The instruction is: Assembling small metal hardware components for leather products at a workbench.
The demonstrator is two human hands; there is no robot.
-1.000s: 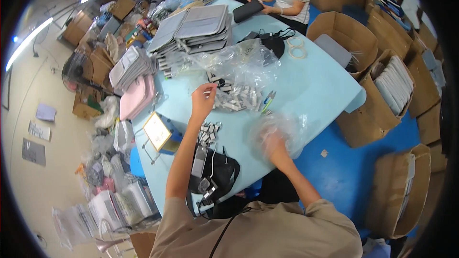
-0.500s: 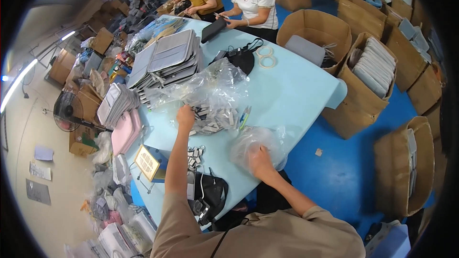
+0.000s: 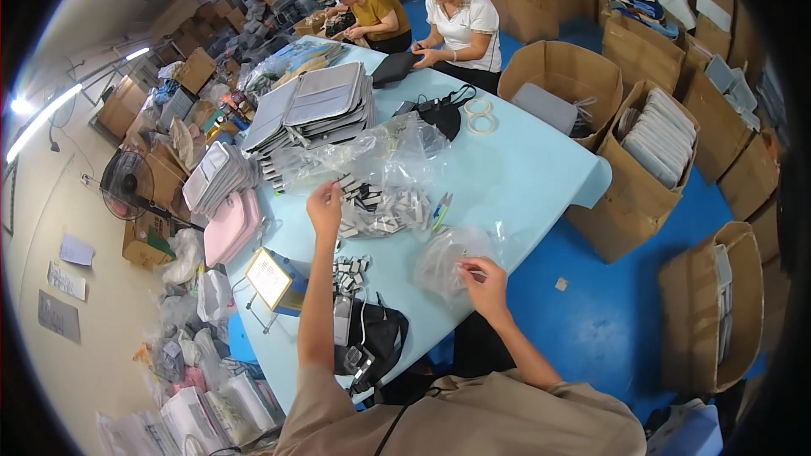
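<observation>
My left hand (image 3: 325, 207) is raised over a heap of small black-and-white packets (image 3: 382, 211) on the light blue table (image 3: 524, 173), fingers pinched on one of the packets. At the table's near edge my right hand (image 3: 483, 283) grips a crumpled clear plastic bag (image 3: 448, 260). More of the small packets (image 3: 351, 272) lie between my arms, beside a black bag (image 3: 372, 339) close to my body.
Stacked grey cases (image 3: 317, 110), loose clear plastic (image 3: 380, 152), tape rolls (image 3: 480, 116) and a small framed sign (image 3: 270, 280) sit on the table. Two people work at the far end. Open cardboard boxes (image 3: 650, 152) line the blue floor on the right; a fan (image 3: 127, 184) stands left.
The view has tilted down and closer. My left hand dropped from the far clear plastic toward the packet heap. My right hand keeps hold of the clear bag at the near edge.
</observation>
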